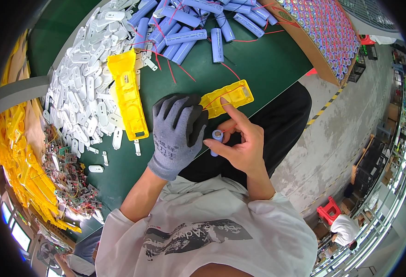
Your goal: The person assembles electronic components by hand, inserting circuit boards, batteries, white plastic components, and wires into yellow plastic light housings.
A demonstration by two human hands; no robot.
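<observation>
My left hand (177, 131), in a grey glove with black fingertips, closes on the near-left end of a yellow plastic casing (233, 95) at the table's edge. A red wire runs across the casing's inside. Between the thumb and curled fingers of my bare right hand (244, 145) is a blue cylindrical battery (217, 135), one end facing up. The right index finger stretches out to the casing beside the wire. Left of the glove lies another yellow casing (131, 101), its hollow side up, partly over small white plastic parts (89, 87).
Blue batteries (184, 37) with red and black wires lie heaped at the far side of the green table (263, 64). A cardboard box (318, 64) of upright cells stands far right. Yellow casings (22, 161) and wired circuit boards (69, 173) are piled at left.
</observation>
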